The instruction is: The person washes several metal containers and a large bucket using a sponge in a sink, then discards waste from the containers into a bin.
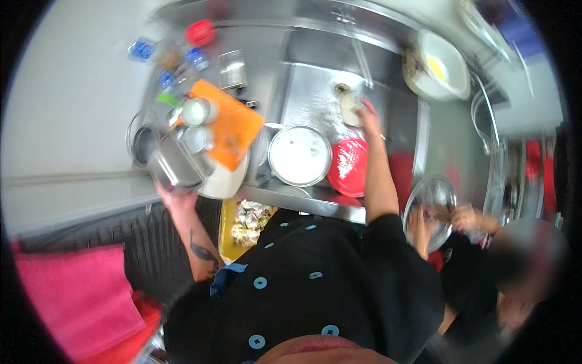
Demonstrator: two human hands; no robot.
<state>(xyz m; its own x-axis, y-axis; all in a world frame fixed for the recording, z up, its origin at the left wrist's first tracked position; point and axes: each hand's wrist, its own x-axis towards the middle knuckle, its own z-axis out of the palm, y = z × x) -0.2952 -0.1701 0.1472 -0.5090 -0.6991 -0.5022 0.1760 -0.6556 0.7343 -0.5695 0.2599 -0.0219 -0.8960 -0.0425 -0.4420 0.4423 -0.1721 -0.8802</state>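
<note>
My left hand [179,200] grips the base of a steel pot [176,164], which is tilted on its side over the left counter. Down in the steel sink [313,98], my right hand [370,119] has its fingers on a pale oval object [350,109], perhaps a sponge or small dish; blur hides its exact kind. Below that hand lies a shiny red plate or lid [348,166], partly covered by my forearm. Left of it is a round metal-rimmed vessel [300,155] that looks white inside. An orange cutting board [234,129] slants near the steel pot, with two white-topped jars [198,112] by it.
Bottles with blue parts [197,59] and a red container [200,32] crowd the back left. The faucet [361,61] reaches over the sink. A yellow bin [226,232] holds food scraps. At right, another person's hands [420,225] work at a metal bowl [429,200], below a white bucket [448,68].
</note>
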